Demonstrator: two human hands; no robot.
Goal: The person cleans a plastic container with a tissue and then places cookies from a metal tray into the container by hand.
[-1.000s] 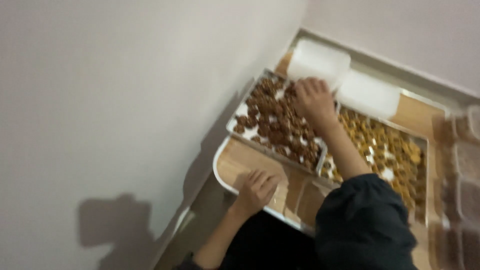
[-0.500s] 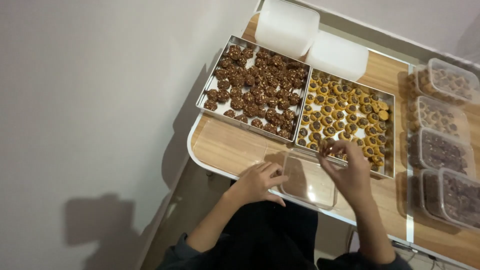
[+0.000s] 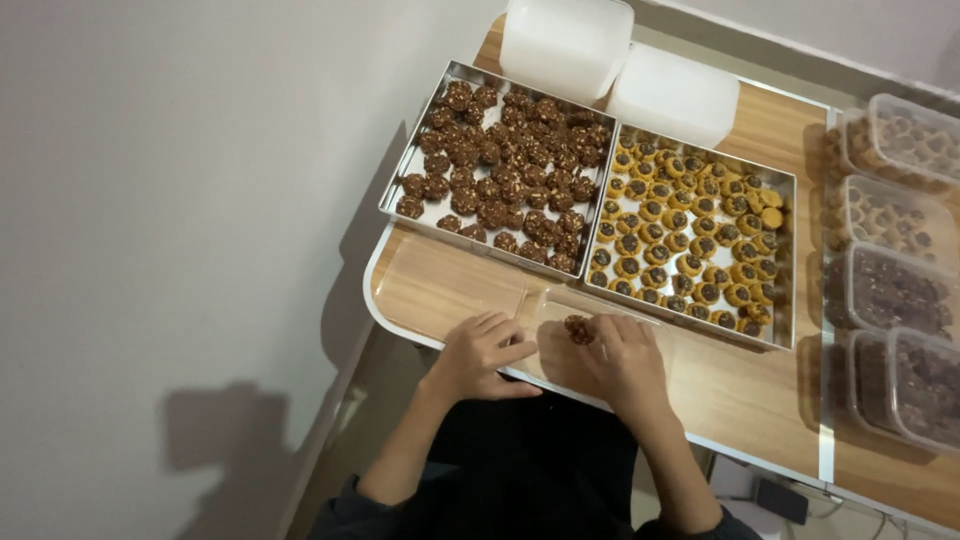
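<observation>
Pinching a dark, nubbly cookie (image 3: 578, 329) in its grip, the right hand (image 3: 622, 360) is holding it over a clear plastic box (image 3: 556, 315) at the tabletop (image 3: 440, 285) edge. Left hand (image 3: 482, 352) is steadying the box, fingers loosely spread. Lidded clear tubs (image 3: 890, 300) at right are cut off, contents blurry

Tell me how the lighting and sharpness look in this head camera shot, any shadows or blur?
Head view: dim, warm light; sharp at the hands and the dark cookie tray; a shadow falls on the wall lower left; the clear containers at the right edge look soft and murky.
</observation>
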